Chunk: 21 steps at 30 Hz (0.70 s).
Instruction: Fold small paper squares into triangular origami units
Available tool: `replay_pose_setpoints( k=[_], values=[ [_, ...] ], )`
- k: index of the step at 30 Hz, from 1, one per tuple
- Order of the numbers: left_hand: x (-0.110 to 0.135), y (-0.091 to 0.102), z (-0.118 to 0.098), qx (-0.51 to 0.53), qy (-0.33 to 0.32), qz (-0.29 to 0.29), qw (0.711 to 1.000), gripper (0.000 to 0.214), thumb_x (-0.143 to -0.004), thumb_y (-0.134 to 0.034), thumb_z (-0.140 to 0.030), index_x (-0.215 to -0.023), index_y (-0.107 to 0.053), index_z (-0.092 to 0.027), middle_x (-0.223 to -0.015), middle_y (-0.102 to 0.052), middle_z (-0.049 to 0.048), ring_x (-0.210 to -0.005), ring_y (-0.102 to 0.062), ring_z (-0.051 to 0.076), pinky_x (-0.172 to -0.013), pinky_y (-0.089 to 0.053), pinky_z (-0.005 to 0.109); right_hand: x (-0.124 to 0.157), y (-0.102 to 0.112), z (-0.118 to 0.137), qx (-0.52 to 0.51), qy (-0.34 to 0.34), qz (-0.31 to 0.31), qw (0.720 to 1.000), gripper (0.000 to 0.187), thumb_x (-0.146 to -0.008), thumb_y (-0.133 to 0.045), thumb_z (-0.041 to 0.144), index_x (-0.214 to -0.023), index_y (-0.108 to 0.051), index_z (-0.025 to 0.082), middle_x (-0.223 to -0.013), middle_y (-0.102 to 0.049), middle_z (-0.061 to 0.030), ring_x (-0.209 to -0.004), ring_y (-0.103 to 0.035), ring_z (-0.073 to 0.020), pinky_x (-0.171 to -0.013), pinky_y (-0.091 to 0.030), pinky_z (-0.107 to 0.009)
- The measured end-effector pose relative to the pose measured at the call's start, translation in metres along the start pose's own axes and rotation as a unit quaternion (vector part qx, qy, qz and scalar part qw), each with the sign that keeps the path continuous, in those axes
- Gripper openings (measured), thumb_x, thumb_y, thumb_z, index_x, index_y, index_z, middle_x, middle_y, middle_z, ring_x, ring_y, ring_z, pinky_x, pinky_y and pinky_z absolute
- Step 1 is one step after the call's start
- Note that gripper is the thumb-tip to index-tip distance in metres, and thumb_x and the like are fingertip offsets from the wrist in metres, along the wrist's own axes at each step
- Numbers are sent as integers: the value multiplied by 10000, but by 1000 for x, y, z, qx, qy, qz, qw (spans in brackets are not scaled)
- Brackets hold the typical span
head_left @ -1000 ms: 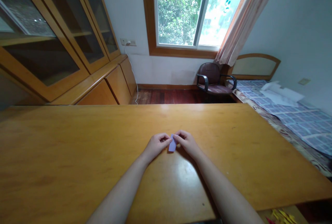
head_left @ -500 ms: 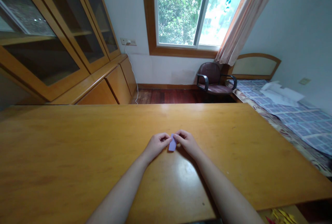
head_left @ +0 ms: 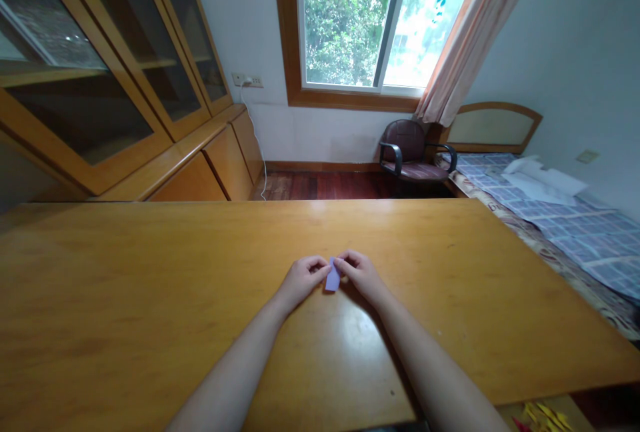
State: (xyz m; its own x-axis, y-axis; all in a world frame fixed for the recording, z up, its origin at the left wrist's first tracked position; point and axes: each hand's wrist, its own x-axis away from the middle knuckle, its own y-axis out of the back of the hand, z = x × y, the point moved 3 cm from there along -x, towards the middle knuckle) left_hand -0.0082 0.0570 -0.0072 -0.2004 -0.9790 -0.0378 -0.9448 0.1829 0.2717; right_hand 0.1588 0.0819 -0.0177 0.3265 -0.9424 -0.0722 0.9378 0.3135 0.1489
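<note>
A small strip of purple paper [head_left: 332,280] is held between my two hands, just above or on the wooden table [head_left: 150,285]. My left hand [head_left: 305,279] pinches its upper left edge between thumb and fingers. From the other side, my right hand [head_left: 359,271] grips the upper right edge the same way. The paper's lower end hangs free toward me and looks flat. Its top end lies partly behind my fingertips, so I cannot tell how it is folded there.
Yellow and red folded paper pieces [head_left: 543,417] lie at the bottom right, by the table's near edge. A dark object [head_left: 400,427] shows at the bottom edge. Beyond the table are a glass-door cabinet [head_left: 200,172], an armchair [head_left: 407,152] and a bed [head_left: 560,212].
</note>
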Motion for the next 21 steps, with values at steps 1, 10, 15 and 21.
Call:
replay_pose_setpoints(
  k=[1,10,15,21],
  values=[
    [0,0,0,0,1,-2,1000,273,-818,-621,-410,-747,-688,-155,-725,-672,24,-697,-592,168,-671,-445,251,0,0,0,1,-1,0,1000,291,-832,-646,451,-772,-681,168,-716,-645,-16,-696,-569,-169,-663,-447,-280],
    [-2,3,9,27,0,-25,999,289,-838,-618,-419,-804,-713,-148,-773,-706,37,-739,-629,183,-697,-468,257,-2,-3,-1,-49,-12,13,999,294,-814,-675,457,-814,-653,164,-717,-629,-3,-666,-560,-151,-642,-433,-266],
    [-3,3,11,31,0,-32,999,289,-834,-627,-418,-823,-724,-146,-804,-720,46,-771,-638,191,-726,-476,266,-2,-4,-2,-34,-17,23,999,331,-812,-673,475,-723,-632,160,-662,-611,4,-627,-542,-139,-618,-418,-256],
    [-2,3,8,34,12,-37,999,282,-816,-636,-417,-802,-719,-148,-777,-715,39,-746,-634,188,-705,-474,262,-1,-3,-3,-41,-20,14,999,338,-816,-668,486,-739,-652,157,-668,-638,-5,-630,-565,-148,-620,-435,-261]
  ],
)
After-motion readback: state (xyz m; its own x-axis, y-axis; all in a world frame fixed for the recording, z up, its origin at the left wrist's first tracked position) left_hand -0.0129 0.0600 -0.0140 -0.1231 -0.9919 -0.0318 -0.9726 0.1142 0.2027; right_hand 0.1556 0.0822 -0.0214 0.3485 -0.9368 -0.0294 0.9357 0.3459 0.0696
